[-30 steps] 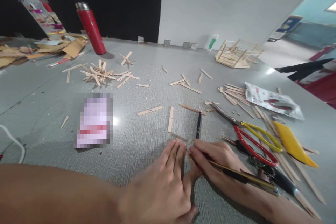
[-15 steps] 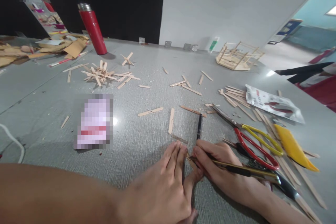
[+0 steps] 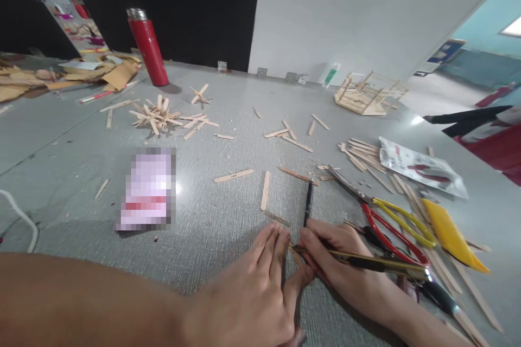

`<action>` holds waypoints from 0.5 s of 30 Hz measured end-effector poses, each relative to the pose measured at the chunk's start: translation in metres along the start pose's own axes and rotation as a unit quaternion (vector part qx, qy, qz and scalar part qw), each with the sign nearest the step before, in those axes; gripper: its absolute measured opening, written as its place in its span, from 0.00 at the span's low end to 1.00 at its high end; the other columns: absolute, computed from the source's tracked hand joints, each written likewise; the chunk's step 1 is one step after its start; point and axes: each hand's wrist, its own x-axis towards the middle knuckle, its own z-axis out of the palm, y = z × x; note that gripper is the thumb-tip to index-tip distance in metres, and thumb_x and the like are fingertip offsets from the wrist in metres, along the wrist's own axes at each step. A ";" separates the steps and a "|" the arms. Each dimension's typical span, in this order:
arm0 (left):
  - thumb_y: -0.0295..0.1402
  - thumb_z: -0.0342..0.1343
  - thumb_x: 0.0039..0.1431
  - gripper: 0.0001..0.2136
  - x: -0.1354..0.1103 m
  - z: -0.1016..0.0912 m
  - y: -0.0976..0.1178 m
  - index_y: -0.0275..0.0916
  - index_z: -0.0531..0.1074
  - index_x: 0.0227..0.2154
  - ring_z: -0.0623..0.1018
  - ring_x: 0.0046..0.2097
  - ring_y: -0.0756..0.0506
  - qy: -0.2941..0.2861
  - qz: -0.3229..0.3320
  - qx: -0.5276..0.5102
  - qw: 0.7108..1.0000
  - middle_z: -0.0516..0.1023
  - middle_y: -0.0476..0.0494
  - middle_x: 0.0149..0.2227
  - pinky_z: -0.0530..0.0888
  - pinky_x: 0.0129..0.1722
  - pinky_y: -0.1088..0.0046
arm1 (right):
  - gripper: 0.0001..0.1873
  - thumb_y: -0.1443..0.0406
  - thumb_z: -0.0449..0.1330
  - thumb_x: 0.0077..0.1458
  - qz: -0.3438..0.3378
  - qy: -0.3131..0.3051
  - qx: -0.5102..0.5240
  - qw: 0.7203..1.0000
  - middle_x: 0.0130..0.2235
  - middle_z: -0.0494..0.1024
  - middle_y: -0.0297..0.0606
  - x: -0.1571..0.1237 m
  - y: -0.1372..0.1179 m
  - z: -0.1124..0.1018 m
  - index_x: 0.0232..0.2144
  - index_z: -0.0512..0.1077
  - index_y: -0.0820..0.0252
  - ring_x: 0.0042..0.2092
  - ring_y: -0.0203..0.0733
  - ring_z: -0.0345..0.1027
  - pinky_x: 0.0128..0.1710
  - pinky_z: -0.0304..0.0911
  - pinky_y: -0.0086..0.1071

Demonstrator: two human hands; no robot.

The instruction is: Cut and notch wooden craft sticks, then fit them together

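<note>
My left hand point(image 3: 248, 287) presses down on the grey table, its fingers close together, pinning a short wooden craft stick point(image 3: 296, 256) between thumb and fingertips. Most of that stick is hidden by the hands. Closed around a slim gold-and-black pen-shaped tool point(image 3: 378, 264), my right hand point(image 3: 337, 257) holds the tip against the stick. Just ahead of the right hand lies a black pen point(image 3: 308, 203). Beyond the left fingertips are a thin dark strip point(image 3: 277, 219) and two notched craft sticks, one upright in view point(image 3: 265, 191) and one slanted point(image 3: 234, 175).
Scissors with red and yellow handles point(image 3: 401, 227), a yellow pouch point(image 3: 451, 236), and a silver packet point(image 3: 423, 168) lie right among long sticks. A stick frame point(image 3: 366, 95) stands at the back. Left are a pile of sticks point(image 3: 157, 116), a red flask point(image 3: 148, 51) and a blurred pink packet point(image 3: 146, 190).
The view has shifted slightly. Both hands stay at the stick, and the tool's tip remains against it with only a small movement.
</note>
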 end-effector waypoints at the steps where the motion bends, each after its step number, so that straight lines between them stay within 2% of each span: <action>1: 0.48 0.45 0.70 0.31 0.000 0.000 0.000 0.22 0.69 0.60 0.72 0.63 0.26 0.002 0.000 0.001 1.000 0.74 0.16 0.58 0.57 0.64 0.51 | 0.24 0.56 0.49 0.72 0.001 0.003 -0.008 1.000 0.21 0.59 0.25 -0.001 0.001 0.001 0.23 0.55 0.55 0.23 0.33 0.55 0.25 0.52 0.31; 5: 0.48 0.44 0.71 0.32 -0.001 0.001 0.000 0.22 0.67 0.61 0.72 0.63 0.27 0.001 0.005 0.006 1.000 0.73 0.16 0.58 0.57 0.65 0.50 | 0.22 0.57 0.50 0.71 0.007 0.014 -0.033 0.999 0.22 0.61 0.26 -0.006 0.005 0.004 0.24 0.56 0.55 0.25 0.35 0.56 0.29 0.53 0.33; 11: 0.47 0.44 0.71 0.32 0.000 0.000 0.000 0.21 0.67 0.61 0.72 0.63 0.27 0.005 0.011 0.007 1.000 0.74 0.15 0.57 0.58 0.64 0.51 | 0.15 0.59 0.54 0.68 0.007 0.015 -0.018 1.000 0.28 0.68 0.31 -0.009 0.006 0.004 0.27 0.64 0.55 0.31 0.39 0.61 0.33 0.57 0.33; 15: 0.48 0.44 0.71 0.32 0.000 -0.001 -0.001 0.22 0.66 0.62 0.72 0.63 0.27 0.014 0.010 0.013 1.000 0.74 0.15 0.58 0.58 0.64 0.52 | 0.23 0.56 0.51 0.70 0.024 0.012 0.018 0.999 0.22 0.57 0.25 -0.002 0.002 0.005 0.23 0.54 0.55 0.25 0.35 0.52 0.26 0.51 0.31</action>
